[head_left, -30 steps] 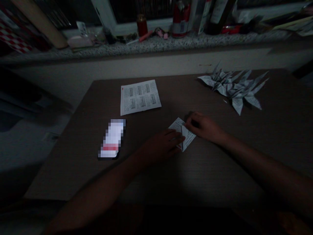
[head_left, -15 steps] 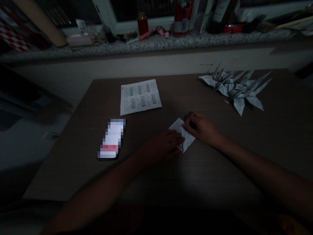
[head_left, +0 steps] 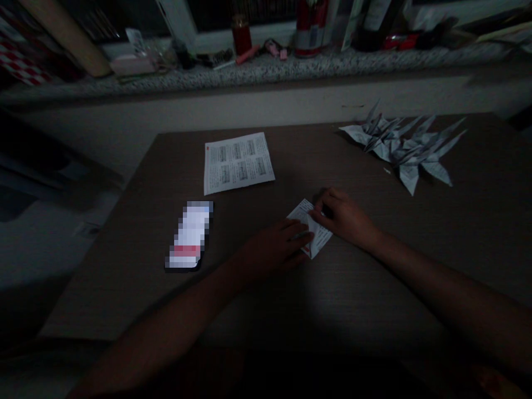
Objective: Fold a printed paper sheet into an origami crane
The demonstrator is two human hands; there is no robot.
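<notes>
the small white folded paper square with printed text (head_left: 321, 238) lies on the dark brown wood-grain table (head_left: 137, 233), turned corner-on between the person's hands. the left hand (head_left: 276, 246) rests flat on its left part, fingers stretched out. the right hand (head_left: 344, 216) touches its upper right edge with curled fingers; whether they pinch the paper, i cannot tell. a flat rectangular printed white paper sheet (head_left: 239, 163) lies beyond.
</notes>
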